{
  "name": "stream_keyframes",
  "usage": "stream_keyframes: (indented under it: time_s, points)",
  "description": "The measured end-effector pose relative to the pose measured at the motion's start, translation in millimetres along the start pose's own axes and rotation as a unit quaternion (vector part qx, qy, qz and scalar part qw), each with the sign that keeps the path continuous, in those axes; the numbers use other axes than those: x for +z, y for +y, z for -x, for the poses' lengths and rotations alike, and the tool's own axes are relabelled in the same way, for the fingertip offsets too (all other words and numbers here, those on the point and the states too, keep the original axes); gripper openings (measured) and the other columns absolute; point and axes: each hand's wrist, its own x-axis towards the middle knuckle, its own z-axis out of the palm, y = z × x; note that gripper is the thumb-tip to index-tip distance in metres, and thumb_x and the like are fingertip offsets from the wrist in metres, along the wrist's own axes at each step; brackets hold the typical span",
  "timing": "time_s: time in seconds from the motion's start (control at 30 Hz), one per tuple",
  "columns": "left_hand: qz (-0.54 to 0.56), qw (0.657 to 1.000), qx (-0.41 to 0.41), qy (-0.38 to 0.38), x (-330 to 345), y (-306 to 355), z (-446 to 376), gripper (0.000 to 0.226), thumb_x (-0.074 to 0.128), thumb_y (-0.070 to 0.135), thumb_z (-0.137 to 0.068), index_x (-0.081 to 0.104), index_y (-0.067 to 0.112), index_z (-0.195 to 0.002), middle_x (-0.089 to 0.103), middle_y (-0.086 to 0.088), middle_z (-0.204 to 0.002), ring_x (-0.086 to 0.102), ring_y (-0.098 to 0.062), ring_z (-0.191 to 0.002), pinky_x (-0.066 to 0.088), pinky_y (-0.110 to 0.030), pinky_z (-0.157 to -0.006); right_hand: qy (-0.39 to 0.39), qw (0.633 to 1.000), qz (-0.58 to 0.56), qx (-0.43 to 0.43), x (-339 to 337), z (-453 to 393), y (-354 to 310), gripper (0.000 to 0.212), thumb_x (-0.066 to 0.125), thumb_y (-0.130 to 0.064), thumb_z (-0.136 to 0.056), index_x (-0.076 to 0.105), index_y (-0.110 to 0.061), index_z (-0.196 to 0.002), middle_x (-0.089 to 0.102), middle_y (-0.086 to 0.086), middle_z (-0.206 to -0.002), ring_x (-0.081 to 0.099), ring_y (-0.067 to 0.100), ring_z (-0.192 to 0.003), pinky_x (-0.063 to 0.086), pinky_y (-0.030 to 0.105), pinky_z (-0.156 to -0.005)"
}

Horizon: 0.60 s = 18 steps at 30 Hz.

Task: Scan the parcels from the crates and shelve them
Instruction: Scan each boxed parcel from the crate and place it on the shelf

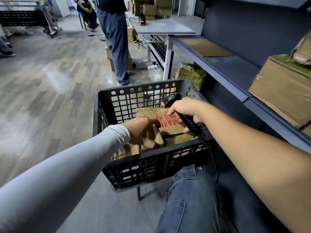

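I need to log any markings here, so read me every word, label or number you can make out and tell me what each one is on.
"MAKE": big red letters, seen upside down and partly covered, on the cardboard parcel in the black crate.
Smaller red lines beside it on that parcel: too blurred to read.
Grey lettering on the left arm's white sleeve: too small to read.
No other text is readable.

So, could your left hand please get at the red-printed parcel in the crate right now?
Probably yes: the left hand is already inside the open-topped crate, at the red-printed parcel; nothing lies over it.

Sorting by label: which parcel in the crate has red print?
The flat cardboard parcel lying topmost between both hands; its face carries red lettering, the parcels beneath look plain brown.
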Motion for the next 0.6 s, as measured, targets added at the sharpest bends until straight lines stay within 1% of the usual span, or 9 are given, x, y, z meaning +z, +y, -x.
stream_keyframes:
  time_s: [0.1,0.2,0.27,0.33,0.37,0.47,0.5,0.57,0.6]
  points:
    - [0.0,1.0,0.012,0.019,-6,3,0,0.068,0.089,0.03,-0.08,0.057,0.023,-0.139,0.069,0.008,-0.106,0.067,-0.014,-0.093,0.048,-0.019,-0.081,0.001,1.0,-0.011,-0.002,-2,1,2,0.023,0.073,-0.02,-0.088,0.065,-0.014,-0.108,0.056,0.009,-0.132,0.059,0.033,-0.119,0.059,0.064,-0.075]
    - [0.079,0.995,-0.017,0.053,-17,-2,-1,0.064,0.09,0.029,-0.078,0.06,0.023,-0.134,0.068,0.015,-0.101,0.065,-0.001,-0.085,0.053,-0.015,-0.08,0.015,1.0,-0.015,-0.008,-6,9,1,0.031,0.073,-0.019,-0.089,0.061,-0.011,-0.116,0.055,0.012,-0.127,0.059,0.035,-0.118,0.058,0.066,-0.082]
    - [0.134,0.988,-0.035,0.072,-24,-9,-1,0.062,0.09,0.025,-0.078,0.061,0.022,-0.132,0.072,0.011,-0.103,0.069,-0.004,-0.088,0.06,-0.029,-0.09,0.017,1.0,-0.02,-0.01,-9,15,1,0.03,0.072,-0.018,-0.091,0.058,-0.013,-0.117,0.057,0.014,-0.129,0.059,0.039,-0.119,0.058,0.065,-0.084]
    - [0.178,0.978,-0.04,0.1,-31,-13,1,0.055,0.089,0.02,-0.08,0.061,0.021,-0.127,0.072,0.006,-0.107,0.07,-0.007,-0.089,0.062,-0.037,-0.09,0.016,0.999,-0.031,-0.008,-14,19,0,0.025,0.071,-0.019,-0.092,0.059,-0.011,-0.112,0.057,0.014,-0.128,0.059,0.041,-0.118,0.058,0.064,-0.084]
    - [0.206,0.971,-0.042,0.115,-34,-14,1,0.051,0.087,0.018,-0.082,0.061,0.019,-0.126,0.071,0.004,-0.108,0.07,-0.006,-0.087,0.063,-0.037,-0.086,0.017,0.999,-0.036,-0.008,-16,20,1,0.024,0.071,-0.02,-0.091,0.06,-0.01,-0.11,0.057,0.014,-0.127,0.06,0.04,-0.118,0.058,0.064,-0.083]
    - [0.301,0.937,-0.067,0.164,-42,-12,4,0.044,0.08,0.018,-0.089,0.063,0.012,-0.129,0.074,-0.007,-0.107,0.071,-0.005,-0.071,0.06,-0.026,-0.06,0.033,0.997,-0.069,-0.018,-25,22,3,0.03,0.073,-0.02,-0.088,0.064,-0.009,-0.115,0.063,0.016,-0.122,0.066,0.034,-0.111,0.058,0.065,-0.078]
    - [0.338,0.921,-0.08,0.176,-44,-11,4,0.043,0.079,0.023,-0.091,0.063,0.014,-0.13,0.075,-0.01,-0.107,0.071,-0.01,-0.071,0.061,-0.031,-0.058,0.033,0.996,-0.083,-0.019,-28,25,4,0.032,0.072,-0.02,-0.086,0.066,-0.007,-0.114,0.065,0.016,-0.117,0.069,0.032,-0.104,0.059,0.065,-0.077]
    - [0.406,0.889,-0.103,0.186,-48,-9,4,0.042,0.077,0.033,-0.092,0.064,0.018,-0.13,0.074,-0.01,-0.107,0.07,-0.022,-0.08,0.062,-0.048,-0.072,0.033,0.994,-0.098,-0.021,-34,33,8,0.025,0.071,-0.02,-0.086,0.067,-0.007,-0.107,0.058,0.013,-0.102,0.065,0.029,-0.088,0.058,0.064,-0.081]
    - [0.431,0.876,-0.108,0.186,-49,-7,4,0.041,0.077,0.037,-0.092,0.066,0.02,-0.127,0.073,-0.011,-0.108,0.068,-0.027,-0.086,0.06,-0.055,-0.079,0.041,0.994,-0.101,-0.024,-37,36,11,0.019,0.071,-0.019,-0.088,0.067,-0.008,-0.103,0.057,0.011,-0.1,0.062,0.027,-0.089,0.058,0.064,-0.083]
